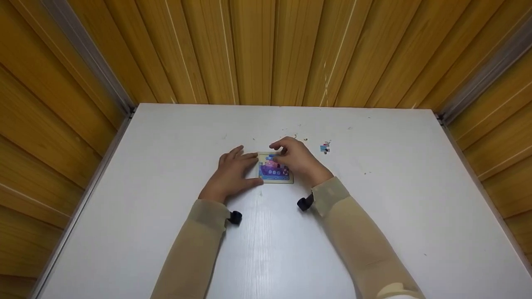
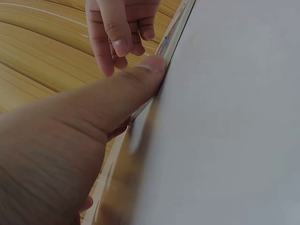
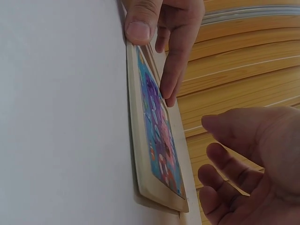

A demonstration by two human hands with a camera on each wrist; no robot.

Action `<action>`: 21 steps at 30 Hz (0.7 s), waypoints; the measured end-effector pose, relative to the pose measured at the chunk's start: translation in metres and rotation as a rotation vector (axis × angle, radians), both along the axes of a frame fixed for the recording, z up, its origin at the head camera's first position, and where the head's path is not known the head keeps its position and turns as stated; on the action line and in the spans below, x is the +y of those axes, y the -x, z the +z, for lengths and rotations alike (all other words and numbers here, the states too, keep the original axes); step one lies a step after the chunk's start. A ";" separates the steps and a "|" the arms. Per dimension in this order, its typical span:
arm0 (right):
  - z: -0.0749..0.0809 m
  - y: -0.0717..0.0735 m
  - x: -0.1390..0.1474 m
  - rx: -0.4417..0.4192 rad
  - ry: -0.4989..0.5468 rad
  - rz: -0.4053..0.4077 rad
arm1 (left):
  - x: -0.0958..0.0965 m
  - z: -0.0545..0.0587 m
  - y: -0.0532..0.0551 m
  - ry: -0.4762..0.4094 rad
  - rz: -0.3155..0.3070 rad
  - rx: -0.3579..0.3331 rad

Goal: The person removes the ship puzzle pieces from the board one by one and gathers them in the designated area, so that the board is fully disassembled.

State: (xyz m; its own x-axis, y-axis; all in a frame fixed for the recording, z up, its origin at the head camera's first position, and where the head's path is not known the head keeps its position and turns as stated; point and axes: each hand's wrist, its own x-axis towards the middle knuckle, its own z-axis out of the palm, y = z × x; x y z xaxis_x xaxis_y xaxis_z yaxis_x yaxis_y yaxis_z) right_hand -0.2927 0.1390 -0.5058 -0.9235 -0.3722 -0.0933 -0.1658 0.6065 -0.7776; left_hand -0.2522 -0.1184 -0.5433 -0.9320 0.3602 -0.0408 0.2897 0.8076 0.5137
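Observation:
A small framed jigsaw puzzle with a purple and pink ship on blue lies on the white table. My left hand is at its left side, thumb on the near corner and straight fingers along the far corner. In the right wrist view, that thumb presses the pale frame. Over the puzzle's right side hovers my right hand, fingers loosely bent with a gap to the thumb. Nothing shows between them in the right wrist view, where the hand is apart from the puzzle.
A small cluster of coloured puzzle pieces lies on the white table to the right of the puzzle. Tiny bits are scattered beyond my right hand. Yellow wood-look panels border the table at the back and sides.

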 end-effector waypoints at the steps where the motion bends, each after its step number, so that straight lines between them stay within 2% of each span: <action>1: -0.001 0.000 0.000 -0.006 -0.003 0.000 | 0.000 0.000 0.000 -0.003 -0.003 0.004; 6: -0.006 0.001 -0.001 -0.035 -0.018 0.001 | 0.000 0.000 0.000 -0.007 -0.003 0.009; 11: -0.010 0.001 -0.004 -0.027 -0.035 0.018 | 0.000 0.000 -0.001 0.007 -0.009 0.010; 21: -0.017 0.004 -0.008 0.084 -0.104 0.081 | -0.002 0.001 0.000 0.007 -0.044 0.032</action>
